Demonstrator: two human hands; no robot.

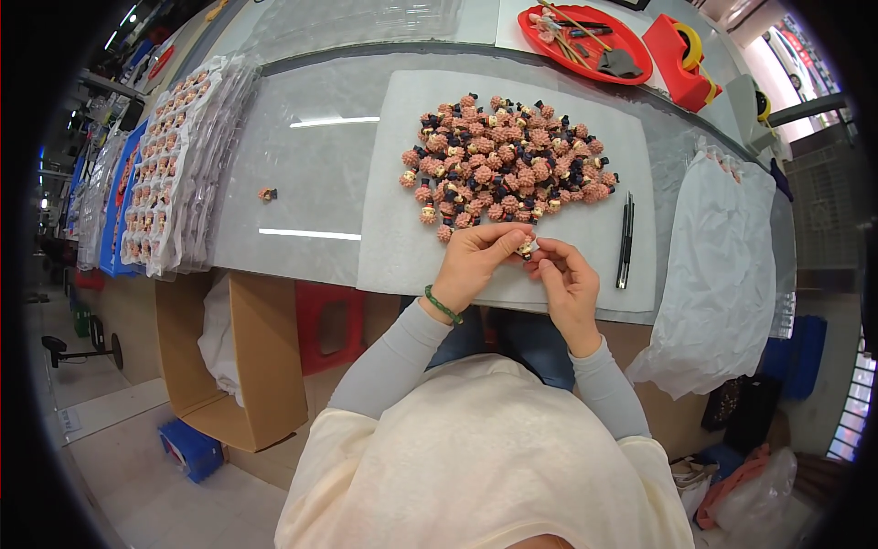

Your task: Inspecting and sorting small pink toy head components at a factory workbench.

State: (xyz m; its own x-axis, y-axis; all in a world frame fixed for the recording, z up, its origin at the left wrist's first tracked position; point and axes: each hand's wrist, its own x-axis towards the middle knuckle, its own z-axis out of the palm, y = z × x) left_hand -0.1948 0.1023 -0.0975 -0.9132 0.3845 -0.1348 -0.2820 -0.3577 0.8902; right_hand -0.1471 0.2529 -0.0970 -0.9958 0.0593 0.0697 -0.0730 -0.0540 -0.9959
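Between the fingertips of both hands is a small figurine (526, 247) with a pale face and a dark lower end. My left hand (482, 259), with a green bead bracelet at its wrist, pinches it between thumb and forefinger. From the other side my right hand (567, 284) has its thumb and forefinger at the figurine, with a small white bit by the fingertips that I cannot make out. Just beyond lies a heap of similar figurines (503, 156) with knobbly pink tops and dark parts, on a white foam sheet (393, 220).
A black pen (626, 240) lies right of the heap. One figurine (266, 194) sits apart on the grey table. Filled trays (169, 169) stack at left, a white plastic sheet (718, 265) hangs at right. Behind are a red tray (631, 71) and tape dispenser (672, 64).
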